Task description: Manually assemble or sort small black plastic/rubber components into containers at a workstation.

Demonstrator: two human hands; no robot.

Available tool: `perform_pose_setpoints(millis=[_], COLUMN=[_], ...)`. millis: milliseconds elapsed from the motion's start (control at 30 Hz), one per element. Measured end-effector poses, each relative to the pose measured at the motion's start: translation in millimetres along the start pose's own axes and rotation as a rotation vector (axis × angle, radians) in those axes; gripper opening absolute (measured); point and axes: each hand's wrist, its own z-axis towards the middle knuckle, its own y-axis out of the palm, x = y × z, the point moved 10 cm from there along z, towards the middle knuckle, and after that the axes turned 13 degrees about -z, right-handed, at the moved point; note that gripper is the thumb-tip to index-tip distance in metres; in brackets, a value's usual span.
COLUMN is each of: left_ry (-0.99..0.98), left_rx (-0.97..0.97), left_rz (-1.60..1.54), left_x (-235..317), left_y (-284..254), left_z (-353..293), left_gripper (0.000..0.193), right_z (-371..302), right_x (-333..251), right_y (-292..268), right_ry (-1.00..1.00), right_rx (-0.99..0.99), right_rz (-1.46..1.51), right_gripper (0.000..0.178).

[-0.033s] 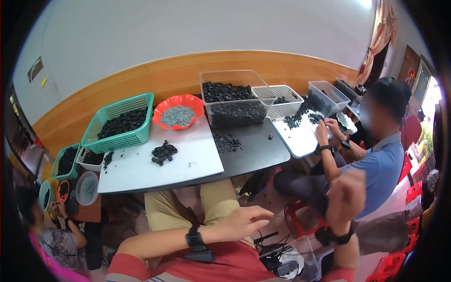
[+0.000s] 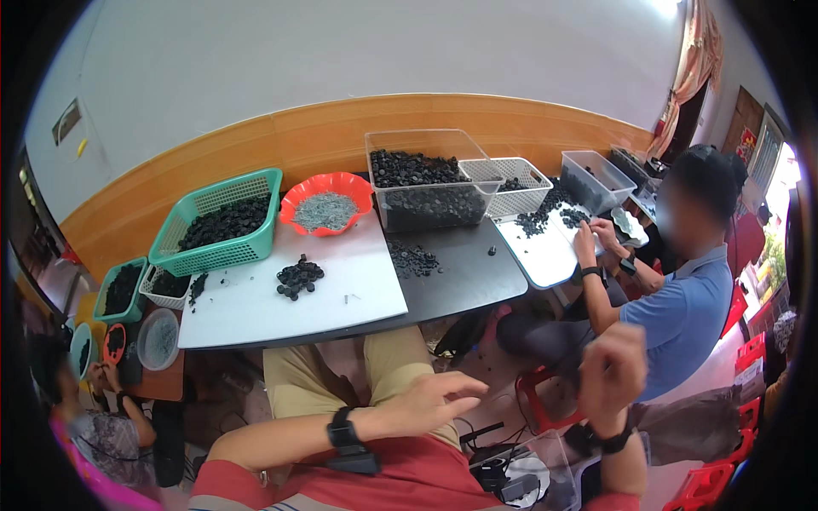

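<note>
My left hand (image 2: 434, 399) is held over my lap, palm down, its fingers stretched out to the right. Nothing shows in it. Farther right, my right hand (image 2: 615, 370) is raised in front of a co-worker's blue shirt. Its fingers look bent, but motion smears them, so I cannot tell whether they hold anything. Both hands are apart from the table. On the white board (image 2: 256, 320) lie a heap of small round black parts (image 2: 299, 278) and a couple of loose screws (image 2: 351, 299). Behind them stands a red scalloped bowl (image 2: 295, 189) of silvery screws.
A green basket (image 2: 223, 257) and a clear bin (image 2: 434, 143) hold black parts. Loose parts (image 2: 414, 260) lie on the dark tabletop (image 2: 486, 285). At right a co-worker (image 2: 699, 277) handles black parts at a white board. Another person (image 2: 111, 434) works at far left. A clear box (image 2: 550, 460) stands beside me.
My right hand has come down and a little to the left. My left hand has shifted slightly left.
</note>
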Motion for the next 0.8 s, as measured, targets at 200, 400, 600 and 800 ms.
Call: perform_pose_setpoints(millis=[200, 400, 600, 800], left_ry=[-0.002, 0.281, 0.458, 0.621], left_rx=[0.268, 0.514, 0.551, 0.544], left_rz=[-0.052, -0.201, -0.166, -0.045], left_x=[58.7, 118.9, 169.1, 214.8], left_y=[-87.5, -152.7, -176.2, -185.4], left_z=[-60.0, -108.9, -128.4, -146.2], left_gripper=[0.026, 0.024, 0.022, 0.025], right_z=[-90.1, -165.2, -210.6, -234.3], right_x=[-26.0, -46.9, -63.8, -51.1], right_y=[37.9, 58.0, 77.6, 105.8], right_ry=[0.255, 0.538, 0.707, 0.961], right_rx=[-0.334, -0.429, -0.554, -0.491], right_rz=[0.241, 0.434, 0.567, 0.743], right_gripper=[0.021, 0.016, 0.007, 0.008])
